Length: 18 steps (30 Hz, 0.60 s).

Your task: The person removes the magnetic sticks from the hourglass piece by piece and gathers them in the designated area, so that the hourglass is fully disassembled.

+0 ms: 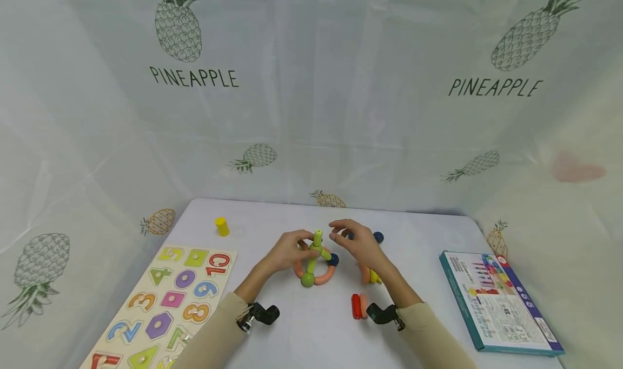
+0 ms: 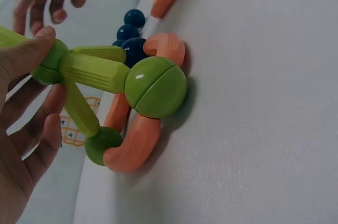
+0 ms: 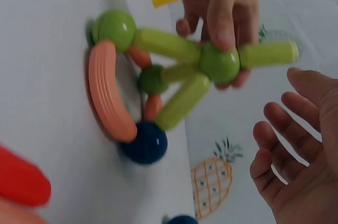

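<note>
A ball-and-rod model stands on the table, its base a ring of curved orange rods joined by two green balls and a dark blue ball. Three light green rods slope up from these to an upper green ball. One more light green rod points upward from that ball. My left hand pinches the upper ball between thumb and fingers. Beside the upward rod, my right hand is held with loosely bent fingers, apart from the model and holding nothing.
A red rod and an orange rod lie near the right wrist. Past the right hand are blue balls and yellow rods. A yellow cylinder stands far left, above a number puzzle board. A flat box lies right.
</note>
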Tool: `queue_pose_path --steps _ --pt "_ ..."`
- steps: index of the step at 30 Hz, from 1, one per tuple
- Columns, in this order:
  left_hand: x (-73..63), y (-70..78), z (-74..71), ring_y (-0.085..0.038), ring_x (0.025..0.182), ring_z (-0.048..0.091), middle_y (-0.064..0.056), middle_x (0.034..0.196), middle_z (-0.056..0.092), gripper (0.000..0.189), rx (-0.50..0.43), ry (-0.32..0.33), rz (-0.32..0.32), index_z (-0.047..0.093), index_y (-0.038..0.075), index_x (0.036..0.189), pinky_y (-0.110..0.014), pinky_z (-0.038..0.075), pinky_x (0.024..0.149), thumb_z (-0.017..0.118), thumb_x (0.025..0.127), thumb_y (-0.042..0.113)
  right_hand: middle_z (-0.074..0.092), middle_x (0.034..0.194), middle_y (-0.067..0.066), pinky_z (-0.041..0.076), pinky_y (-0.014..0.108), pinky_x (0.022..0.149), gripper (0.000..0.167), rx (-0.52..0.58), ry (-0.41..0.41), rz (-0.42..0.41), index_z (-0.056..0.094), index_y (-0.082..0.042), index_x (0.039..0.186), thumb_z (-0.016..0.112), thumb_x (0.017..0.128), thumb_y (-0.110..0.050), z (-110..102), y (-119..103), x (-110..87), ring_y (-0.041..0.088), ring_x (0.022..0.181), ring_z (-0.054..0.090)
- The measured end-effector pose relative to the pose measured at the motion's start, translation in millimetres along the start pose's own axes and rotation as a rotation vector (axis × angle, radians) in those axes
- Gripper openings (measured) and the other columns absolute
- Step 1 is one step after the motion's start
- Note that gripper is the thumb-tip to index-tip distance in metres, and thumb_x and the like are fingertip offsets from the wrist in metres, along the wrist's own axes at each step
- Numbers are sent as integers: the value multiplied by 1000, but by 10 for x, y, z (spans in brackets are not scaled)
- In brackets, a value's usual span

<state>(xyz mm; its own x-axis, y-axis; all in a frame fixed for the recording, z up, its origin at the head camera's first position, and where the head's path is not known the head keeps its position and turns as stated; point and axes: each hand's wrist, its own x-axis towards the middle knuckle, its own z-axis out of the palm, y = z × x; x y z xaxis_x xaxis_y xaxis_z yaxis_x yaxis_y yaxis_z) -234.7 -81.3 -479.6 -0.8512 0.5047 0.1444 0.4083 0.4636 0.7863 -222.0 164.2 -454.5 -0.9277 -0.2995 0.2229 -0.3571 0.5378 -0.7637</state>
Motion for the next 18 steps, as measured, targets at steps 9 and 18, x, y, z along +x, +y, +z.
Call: queue_pose_path --steps 9,18 --pt "-8 -33 24 -12 86 65 5 109 70 35 -14 -11 -3 72 19 120 -28 53 68 82 87 23 70 113 -6 55 32 75 30 56 -62 -7 69 -22 122 70 96 -35 242 -153 55 15 99 65" --pt "-7 -46 35 -11 85 65 4 105 71 35 -15 -2 -5 72 19 119 -28 53 67 82 86 23 71 106 -7 56 29 70 28 58 -50 1 70 -20 120 67 98 -36 291 -165 80 13 92 66"
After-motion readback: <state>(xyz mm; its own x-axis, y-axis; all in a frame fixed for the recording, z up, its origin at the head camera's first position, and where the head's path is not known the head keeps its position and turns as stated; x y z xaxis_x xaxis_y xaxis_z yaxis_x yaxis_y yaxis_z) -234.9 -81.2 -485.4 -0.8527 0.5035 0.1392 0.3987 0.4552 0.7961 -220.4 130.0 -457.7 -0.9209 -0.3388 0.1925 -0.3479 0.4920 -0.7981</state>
